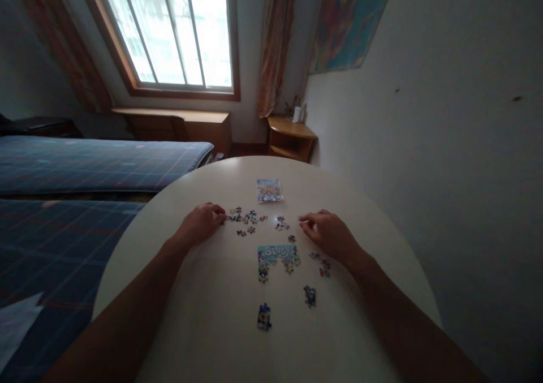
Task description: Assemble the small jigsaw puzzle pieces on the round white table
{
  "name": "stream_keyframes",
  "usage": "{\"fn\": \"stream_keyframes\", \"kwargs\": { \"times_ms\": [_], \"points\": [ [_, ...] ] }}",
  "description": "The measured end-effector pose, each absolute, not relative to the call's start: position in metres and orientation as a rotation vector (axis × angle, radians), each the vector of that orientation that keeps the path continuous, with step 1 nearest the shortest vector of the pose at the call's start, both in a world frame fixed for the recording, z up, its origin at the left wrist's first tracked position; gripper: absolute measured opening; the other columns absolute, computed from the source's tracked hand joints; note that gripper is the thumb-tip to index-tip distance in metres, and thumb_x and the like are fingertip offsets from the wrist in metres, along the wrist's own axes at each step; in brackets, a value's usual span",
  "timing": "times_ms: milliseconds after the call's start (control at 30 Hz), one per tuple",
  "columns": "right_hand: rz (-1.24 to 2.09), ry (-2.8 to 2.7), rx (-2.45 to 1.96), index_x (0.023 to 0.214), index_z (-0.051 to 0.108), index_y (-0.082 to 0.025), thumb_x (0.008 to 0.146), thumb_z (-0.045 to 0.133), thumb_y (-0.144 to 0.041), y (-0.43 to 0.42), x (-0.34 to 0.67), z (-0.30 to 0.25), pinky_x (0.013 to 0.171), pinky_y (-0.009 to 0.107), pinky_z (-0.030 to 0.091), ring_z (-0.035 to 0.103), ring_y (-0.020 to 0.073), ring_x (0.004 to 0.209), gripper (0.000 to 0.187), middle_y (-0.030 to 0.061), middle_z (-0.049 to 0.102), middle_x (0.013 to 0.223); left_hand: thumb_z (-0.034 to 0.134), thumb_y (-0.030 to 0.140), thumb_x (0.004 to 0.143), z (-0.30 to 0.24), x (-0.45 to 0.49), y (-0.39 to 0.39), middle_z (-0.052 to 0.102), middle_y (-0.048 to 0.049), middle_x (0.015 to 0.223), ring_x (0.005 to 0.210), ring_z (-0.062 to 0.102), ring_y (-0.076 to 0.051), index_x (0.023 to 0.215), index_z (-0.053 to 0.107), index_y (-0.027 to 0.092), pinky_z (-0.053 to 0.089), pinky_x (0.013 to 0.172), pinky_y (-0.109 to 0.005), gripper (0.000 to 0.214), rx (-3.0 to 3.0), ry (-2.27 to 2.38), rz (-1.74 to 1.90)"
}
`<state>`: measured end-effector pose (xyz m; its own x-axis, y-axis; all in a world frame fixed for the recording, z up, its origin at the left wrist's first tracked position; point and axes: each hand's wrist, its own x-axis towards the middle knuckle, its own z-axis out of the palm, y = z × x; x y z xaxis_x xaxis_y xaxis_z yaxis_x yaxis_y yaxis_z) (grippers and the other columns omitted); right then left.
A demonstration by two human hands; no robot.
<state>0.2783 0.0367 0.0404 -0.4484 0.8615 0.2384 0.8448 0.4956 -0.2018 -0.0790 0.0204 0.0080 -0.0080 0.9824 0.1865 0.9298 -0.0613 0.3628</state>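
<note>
A partly joined jigsaw (278,258) lies in the middle of the round white table (212,326). Several loose pieces (248,220) are scattered just beyond it, and a small picture card (268,190) lies farther back. My left hand (201,223) rests on the table with its fingers curled, the fingertips touching the loose pieces at the left of the scatter. My right hand (328,233) lies to the right of the jigsaw, its fingers pinched on a small piece (302,219). Two small joined clusters (263,317) (309,295) sit nearer to me.
A bed with a blue checked cover (85,168) runs along the left of the table. A wall (445,145) stands close on the right. Behind the table are a window (173,32), a wooden bench (178,123) and a corner shelf (291,137).
</note>
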Motion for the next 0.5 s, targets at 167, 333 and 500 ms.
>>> {"fn": "stream_keyframes", "kwargs": {
  "times_ms": [167, 333, 500],
  "points": [
    [0.131, -2.343, -1.38, 0.101, 0.075, -0.023, 0.09, 0.057, -0.03, 0.044, 0.289, 0.033, 0.081, 0.035, 0.049, 0.064, 0.0224, 0.088, 0.023, 0.004, 0.075, 0.085, 0.052, 0.034, 0.087, 0.005, -0.078, 0.022, 0.072, -0.0073, 0.094, 0.083, 0.066, -0.022, 0.094, 0.076, 0.02, 0.05, 0.082, -0.031, 0.028, 2.112, 2.133, 0.675],
    [0.083, -2.187, -1.44, 0.102, 0.073, -0.019, 0.089, 0.055, -0.033, 0.06, 0.306, 0.021, 0.093, 0.041, 0.047, 0.064, 0.0263, 0.102, 0.026, 0.0097, 0.073, 0.106, 0.053, 0.028, 0.085, -0.004, -0.088, 0.032, 0.073, -0.0089, 0.099, 0.094, 0.066, -0.024, 0.094, 0.077, 0.019, 0.048, 0.095, -0.036, 0.027, 2.124, 2.134, 0.798],
    [0.202, -1.942, -1.549, 0.103, 0.073, -0.016, 0.088, 0.054, -0.038, 0.075, 0.32, 0.003, 0.097, 0.042, 0.047, 0.064, 0.0262, 0.105, 0.033, 0.0134, 0.071, 0.111, 0.056, 0.03, 0.082, -0.013, -0.097, 0.042, 0.074, -0.0098, 0.101, 0.1, 0.067, -0.025, 0.089, 0.076, 0.018, 0.048, 0.1, -0.038, 0.025, 2.108, 2.085, 0.904]
  ]
}}
